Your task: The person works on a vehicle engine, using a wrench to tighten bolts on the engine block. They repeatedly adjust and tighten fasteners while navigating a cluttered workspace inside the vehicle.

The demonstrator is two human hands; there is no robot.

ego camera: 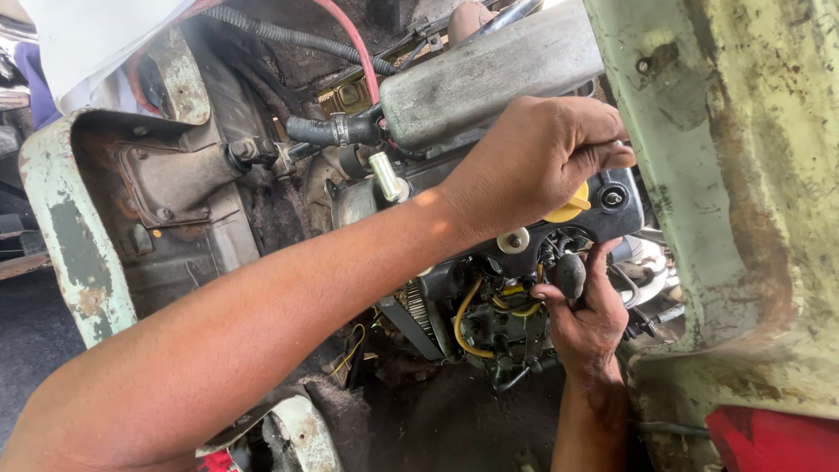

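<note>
Reaching across from the lower left, the left hand (537, 162) lay on top of the black engine cover (612, 210), its fingers (603, 157) curled tight around something small; what they held could not be told. The cover's long axis ran roughly left to right, tilted slightly up toward the right. A yellow cap (572, 205) sat on the cover just under the left hand, partly hidden by it.

Below the cover, the right hand (590, 319) came up from the bottom edge, its fingers (559, 297) closed on a dark rounded part (568, 271) that hung just beneath the cover's lower rim, long axis near upright. Yellow hoses (463, 319) looped beside it, to the left and below the cover.

Above the cover, a grey cylindrical tank (489, 79) lay with its long axis sloping up to the right. A black hose with a clamp (336, 131) met its left end, and a red cable (354, 39) ran above. A worn pale green body panel (734, 175) stood right of the cover, another (65, 227) far to its left.
</note>
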